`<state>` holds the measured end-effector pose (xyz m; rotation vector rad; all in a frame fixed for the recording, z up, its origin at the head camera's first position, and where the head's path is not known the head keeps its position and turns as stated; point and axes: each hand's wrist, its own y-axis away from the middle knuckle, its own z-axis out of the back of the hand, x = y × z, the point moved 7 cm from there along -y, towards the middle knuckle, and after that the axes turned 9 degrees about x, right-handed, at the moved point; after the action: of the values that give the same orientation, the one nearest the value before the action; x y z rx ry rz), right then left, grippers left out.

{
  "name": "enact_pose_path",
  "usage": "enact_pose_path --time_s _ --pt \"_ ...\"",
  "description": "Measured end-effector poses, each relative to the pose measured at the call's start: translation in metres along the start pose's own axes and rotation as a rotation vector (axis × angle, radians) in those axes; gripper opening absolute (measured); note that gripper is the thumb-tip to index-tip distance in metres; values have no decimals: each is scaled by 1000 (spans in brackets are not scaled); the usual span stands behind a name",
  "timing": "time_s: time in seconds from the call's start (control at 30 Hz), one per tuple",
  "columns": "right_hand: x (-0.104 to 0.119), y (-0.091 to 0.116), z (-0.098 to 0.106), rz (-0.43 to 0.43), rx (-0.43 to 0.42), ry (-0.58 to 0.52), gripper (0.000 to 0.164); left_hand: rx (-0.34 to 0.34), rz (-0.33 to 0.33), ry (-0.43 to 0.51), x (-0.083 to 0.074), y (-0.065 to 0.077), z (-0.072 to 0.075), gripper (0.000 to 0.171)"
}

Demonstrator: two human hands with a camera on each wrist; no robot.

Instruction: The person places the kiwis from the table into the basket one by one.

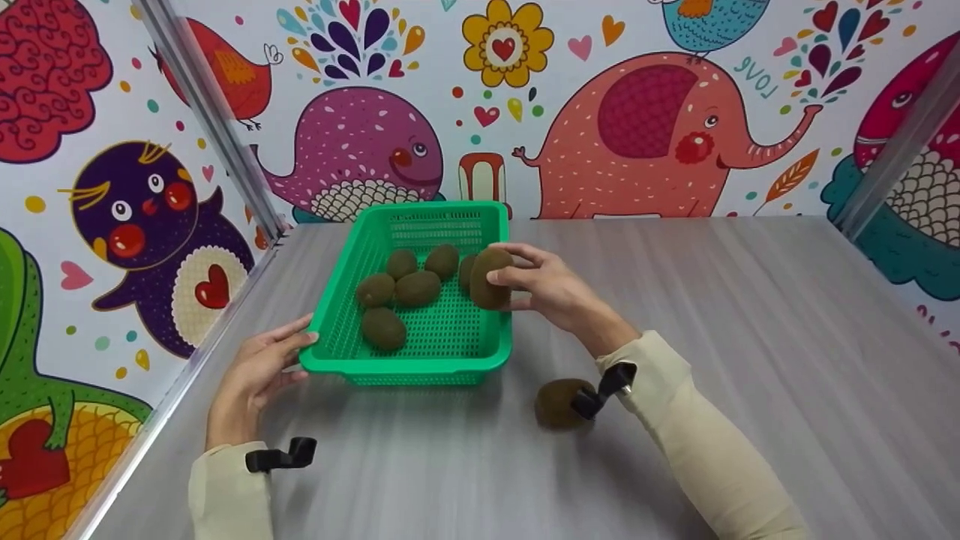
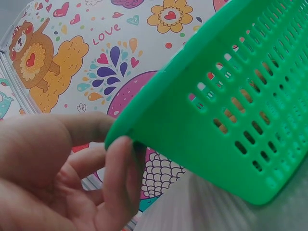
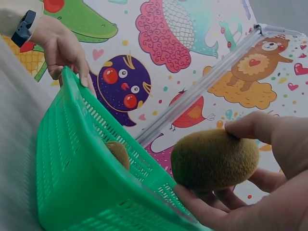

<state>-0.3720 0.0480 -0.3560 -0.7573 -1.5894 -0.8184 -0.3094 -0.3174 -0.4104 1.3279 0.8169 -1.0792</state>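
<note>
A green plastic basket (image 1: 420, 367) with slotted walls stands on the table, with several brown kiwifruit (image 1: 418, 289) inside it. At its near left corner my left hand (image 1: 251, 375) grips the rim, thumb and fingers on either side of the edge (image 2: 120, 130). My right hand (image 1: 551, 289) holds another kiwifruit (image 3: 214, 160) between thumb and fingers, over the basket's right rim. In the head view this fruit partly hides one lying in the basket. One more kiwifruit (image 1: 559, 403) lies on the table below my right wrist, partly covered by the black wrist mount.
The grey wood-grain table (image 1: 787, 360) stretches to the right of the basket. Printed cartoon walls (image 1: 637, 150) rise at the back and left, with metal posts (image 1: 217, 120) at the corners. A black mount (image 1: 281, 454) sticks out from the left sleeve.
</note>
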Motion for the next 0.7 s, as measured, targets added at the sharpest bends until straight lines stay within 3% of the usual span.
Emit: enact_pose_path --time_s 0.17,0.4,0.7 --pt "3 -9 -7 -32 -7 -11 51 -4 -3 -8 0 0 1 65" --pt "4 -22 -19 -73 41 -110 59 10 -19 0 -1 0 0 65" --pt "3 -39 -33 -111 66 -136 53 18 -29 1 -1 1 0 64"
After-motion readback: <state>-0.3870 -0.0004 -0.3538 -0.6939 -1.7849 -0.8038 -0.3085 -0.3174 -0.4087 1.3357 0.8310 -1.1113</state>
